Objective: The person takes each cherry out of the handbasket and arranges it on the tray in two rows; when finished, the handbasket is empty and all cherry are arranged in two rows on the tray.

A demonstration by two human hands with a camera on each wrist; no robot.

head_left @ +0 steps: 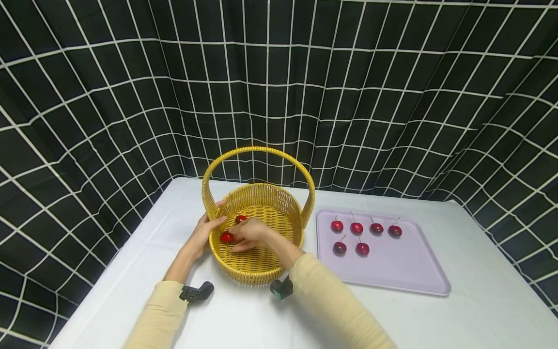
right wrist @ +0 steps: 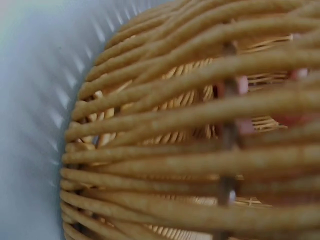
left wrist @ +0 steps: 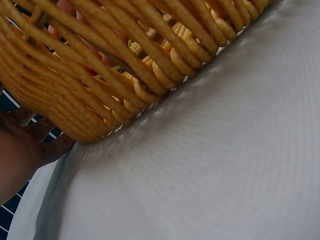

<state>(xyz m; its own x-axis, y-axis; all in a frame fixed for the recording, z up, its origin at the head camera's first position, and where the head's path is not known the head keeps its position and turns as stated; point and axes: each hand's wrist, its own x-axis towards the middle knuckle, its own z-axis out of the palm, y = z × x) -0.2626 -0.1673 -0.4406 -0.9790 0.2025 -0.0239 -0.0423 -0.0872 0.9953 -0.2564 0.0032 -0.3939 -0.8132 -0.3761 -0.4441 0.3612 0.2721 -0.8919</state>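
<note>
A yellow wicker basket (head_left: 279, 201) with a tall arched handle stands on the table. My left hand (head_left: 204, 233) grips its left side near the handle's foot, thumb at the rim and fingers outside. In the left wrist view that hand (left wrist: 20, 155) is against the outer wall. My right hand (head_left: 252, 234) reaches down inside the basket, thumb apart from the fingers. Right at its fingertips lies a red cherry (head_left: 226, 237); another cherry (head_left: 240, 219) lies just beyond. Through the weave in the right wrist view, fingertips (right wrist: 242, 85) show in part.
To the basket's right lies a pale purple tray (head_left: 392, 271). On it are several stemmed cherries (head_left: 356, 228) in two rows toward the back left. A white cloth (head_left: 244, 320) covers the table. Black curtain with a white grid (head_left: 279, 102) hangs behind and at both sides.
</note>
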